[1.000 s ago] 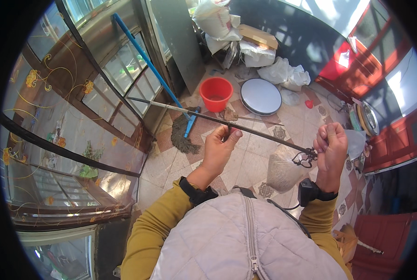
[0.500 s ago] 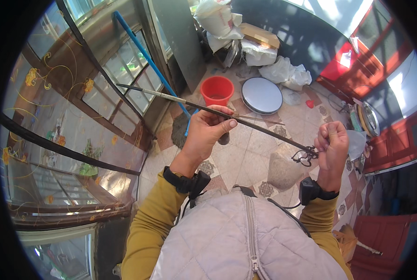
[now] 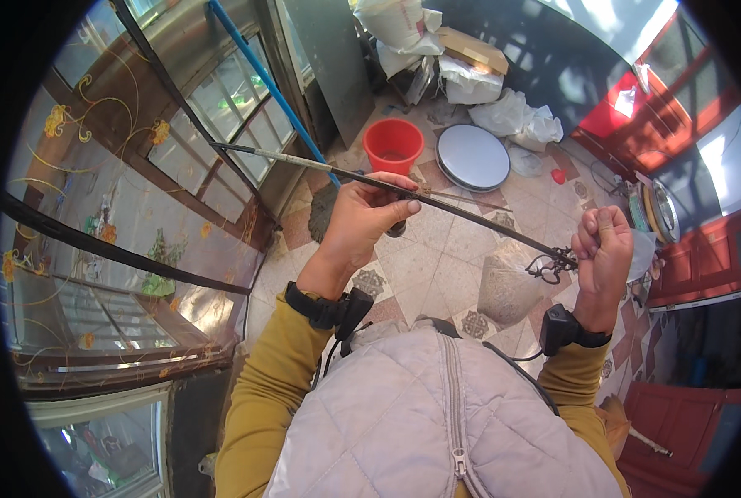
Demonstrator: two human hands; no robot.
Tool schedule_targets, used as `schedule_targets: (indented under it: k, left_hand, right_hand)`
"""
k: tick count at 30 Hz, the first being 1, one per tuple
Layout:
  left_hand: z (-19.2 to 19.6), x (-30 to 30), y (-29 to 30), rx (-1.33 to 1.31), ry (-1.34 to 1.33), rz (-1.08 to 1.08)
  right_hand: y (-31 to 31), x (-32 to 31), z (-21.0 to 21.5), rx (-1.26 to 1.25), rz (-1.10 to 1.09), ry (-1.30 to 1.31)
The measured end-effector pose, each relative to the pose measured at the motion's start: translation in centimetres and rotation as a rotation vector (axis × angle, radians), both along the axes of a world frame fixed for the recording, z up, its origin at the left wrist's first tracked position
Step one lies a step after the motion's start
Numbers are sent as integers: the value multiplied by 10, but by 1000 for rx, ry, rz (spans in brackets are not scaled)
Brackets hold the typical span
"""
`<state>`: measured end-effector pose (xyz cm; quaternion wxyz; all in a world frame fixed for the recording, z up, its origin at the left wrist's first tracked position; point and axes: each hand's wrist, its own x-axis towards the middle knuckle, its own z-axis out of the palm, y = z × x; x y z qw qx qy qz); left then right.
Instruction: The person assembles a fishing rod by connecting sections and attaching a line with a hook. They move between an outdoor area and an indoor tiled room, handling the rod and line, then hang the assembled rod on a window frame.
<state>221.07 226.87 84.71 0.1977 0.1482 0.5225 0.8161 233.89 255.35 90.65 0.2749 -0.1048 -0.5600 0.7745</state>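
Note:
A long, thin dark metal rod (image 3: 486,222) slants across in front of me, with a pale stretch and a pointed tip at its far left end. My left hand (image 3: 362,217) pinches it near the middle between thumb and fingers. A dark rounded end (image 3: 397,229) shows below those fingers; what it belongs to is hidden. The rod's right end carries black curled scrollwork (image 3: 550,264), right against my right hand (image 3: 601,253). The fingers of that hand are curled closed; what they hold, if anything, is hidden.
On the tiled floor ahead are a red bucket (image 3: 393,143) and a round white-topped object (image 3: 473,158). White sacks (image 3: 520,118) are piled behind. A blue pole (image 3: 271,87) leans at the left by a glazed frame (image 3: 212,124). Red doors (image 3: 706,249) stand at right.
My right hand has shifted slightly right together with the scrollwork end. The view has tilted a little, so the bucket and floor things sit higher. The left hand's pinch on the rod is unchanged.

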Motion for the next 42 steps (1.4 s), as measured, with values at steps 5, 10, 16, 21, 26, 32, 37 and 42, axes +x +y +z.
schedule_targets:
  k: [5,10,16,21,26,32,37,42]
  left_hand:
    - [-7,-3,-5,49,-25,-21]
    - [-12,-3,-7,94,-36,-18]
    - [-12,0,-4,44,-30,-14]
    - [-15,1,-5,-8,-7,-2]
    - [-19,1,-3,-25,-9,20]
    - [-18,3,-3,29,-10,-5]
    - [-21,5,-5,-23,-38,-33]
    - [-29,8,-7,-65,-40,3]
  right_hand:
    - [0,-3,0,-9,-16,2]
    - [-4,-4,3,-16,-36,-11]
    - [-8,-6,3,-23,-46,-17]
    - [-7,-6,4,-2,-45,-15]
    - [-6,-5,6,3,-59,-9]
    - [-3,-1,8,9,-67,-10]
    - [-3,2,9,27,-66,-18]
    - [-4,3,10,10,-90,-21]
